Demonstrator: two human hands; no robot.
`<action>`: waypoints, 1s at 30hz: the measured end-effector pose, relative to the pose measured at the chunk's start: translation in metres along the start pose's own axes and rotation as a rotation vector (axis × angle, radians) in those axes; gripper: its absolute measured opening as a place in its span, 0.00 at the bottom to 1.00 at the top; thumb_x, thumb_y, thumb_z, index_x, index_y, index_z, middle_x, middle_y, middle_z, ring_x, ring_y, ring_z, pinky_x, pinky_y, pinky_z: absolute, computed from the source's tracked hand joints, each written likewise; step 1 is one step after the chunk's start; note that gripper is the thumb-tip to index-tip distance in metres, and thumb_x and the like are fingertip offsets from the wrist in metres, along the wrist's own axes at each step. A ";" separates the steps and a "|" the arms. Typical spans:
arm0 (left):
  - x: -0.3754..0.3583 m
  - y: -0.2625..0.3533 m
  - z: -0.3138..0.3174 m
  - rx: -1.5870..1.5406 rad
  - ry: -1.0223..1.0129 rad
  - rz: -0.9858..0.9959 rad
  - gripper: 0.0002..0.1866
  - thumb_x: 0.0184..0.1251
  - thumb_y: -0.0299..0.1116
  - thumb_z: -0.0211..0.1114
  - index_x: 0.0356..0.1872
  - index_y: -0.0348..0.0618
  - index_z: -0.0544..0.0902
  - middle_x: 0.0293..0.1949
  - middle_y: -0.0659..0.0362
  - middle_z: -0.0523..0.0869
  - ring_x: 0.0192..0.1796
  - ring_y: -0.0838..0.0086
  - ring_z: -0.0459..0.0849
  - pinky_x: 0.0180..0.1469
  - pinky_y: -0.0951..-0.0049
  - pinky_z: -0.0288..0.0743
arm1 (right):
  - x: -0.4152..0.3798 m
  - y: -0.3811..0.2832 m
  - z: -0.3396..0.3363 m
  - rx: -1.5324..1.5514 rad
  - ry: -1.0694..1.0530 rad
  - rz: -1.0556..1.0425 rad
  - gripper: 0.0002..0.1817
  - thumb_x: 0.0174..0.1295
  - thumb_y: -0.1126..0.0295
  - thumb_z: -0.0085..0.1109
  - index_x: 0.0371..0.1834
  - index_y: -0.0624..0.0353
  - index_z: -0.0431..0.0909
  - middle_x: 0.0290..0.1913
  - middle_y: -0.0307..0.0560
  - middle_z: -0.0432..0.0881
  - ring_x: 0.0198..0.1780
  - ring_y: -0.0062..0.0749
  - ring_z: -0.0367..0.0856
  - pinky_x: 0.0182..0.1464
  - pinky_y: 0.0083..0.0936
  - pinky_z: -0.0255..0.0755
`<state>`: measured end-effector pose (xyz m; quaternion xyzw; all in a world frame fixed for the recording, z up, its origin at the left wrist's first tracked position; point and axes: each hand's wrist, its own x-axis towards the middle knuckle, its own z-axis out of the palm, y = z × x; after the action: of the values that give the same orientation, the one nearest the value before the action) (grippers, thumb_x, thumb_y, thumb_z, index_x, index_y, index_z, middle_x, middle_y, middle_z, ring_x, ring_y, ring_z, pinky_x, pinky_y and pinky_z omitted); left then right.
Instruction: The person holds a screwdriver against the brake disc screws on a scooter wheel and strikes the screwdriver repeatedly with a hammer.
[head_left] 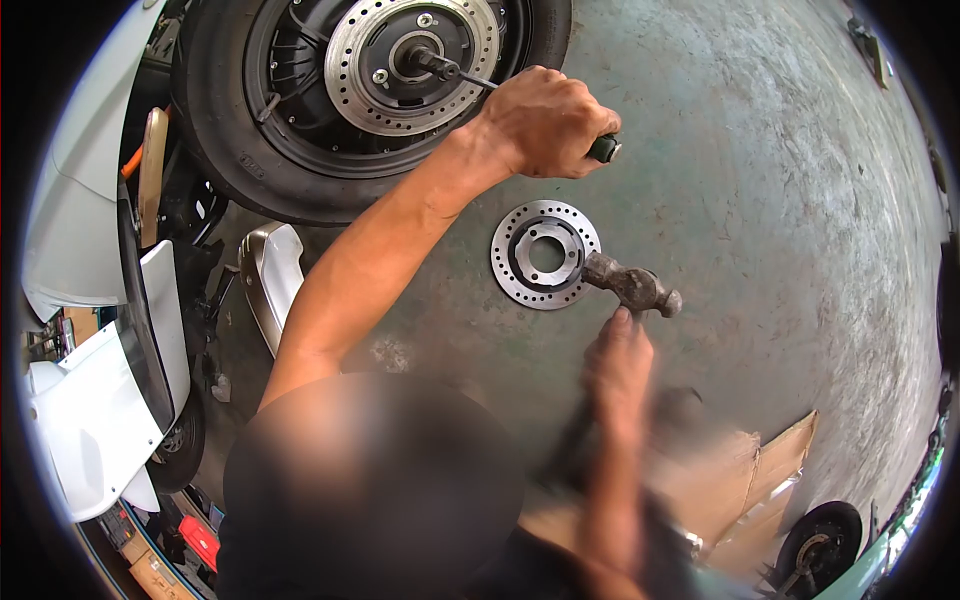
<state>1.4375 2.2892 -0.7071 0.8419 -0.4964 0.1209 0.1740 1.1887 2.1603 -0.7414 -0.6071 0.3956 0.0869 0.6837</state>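
Note:
My left hand [550,120] is closed around a screwdriver, its dark handle end [606,149] poking out past my fist. The thin screwdriver shaft [478,81] runs up to the metal axle fitting [437,66] in the middle of a large wheel. Bolted on that wheel is a perforated brake disc [350,85]. Lower down, my right hand [620,365] grips a ball-peen hammer [637,288] close below its worn head. A loose brake disc [510,265] lies flat on the floor, and the hammer face overlaps its right edge in this view.
The black tyre [215,150] fills the top left. White body panels [95,420] and a silver panel [272,265] stand at the left. Flattened cardboard [775,470] and a small wheel [820,545] are at the lower right, on a worn green-grey floor [780,220].

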 end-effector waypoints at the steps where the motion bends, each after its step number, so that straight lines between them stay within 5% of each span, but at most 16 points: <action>1: 0.000 0.001 0.001 0.001 -0.004 0.001 0.10 0.49 0.37 0.72 0.22 0.44 0.82 0.18 0.54 0.82 0.24 0.57 0.83 0.27 0.61 0.77 | 0.000 0.000 0.000 -0.002 0.000 -0.001 0.25 0.72 0.45 0.51 0.29 0.55 0.63 0.17 0.32 0.63 0.14 0.15 0.59 0.14 0.18 0.53; 30: 0.001 0.001 0.001 0.001 0.000 0.006 0.08 0.48 0.35 0.70 0.22 0.43 0.80 0.18 0.54 0.81 0.23 0.56 0.83 0.27 0.61 0.76 | -0.003 0.003 0.004 -0.001 -0.004 0.019 0.24 0.72 0.45 0.52 0.30 0.54 0.64 0.18 0.31 0.62 0.15 0.15 0.60 0.16 0.17 0.53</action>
<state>1.4374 2.2873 -0.7074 0.8406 -0.4986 0.1217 0.1732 1.1862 2.1662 -0.7421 -0.6036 0.4000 0.0948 0.6831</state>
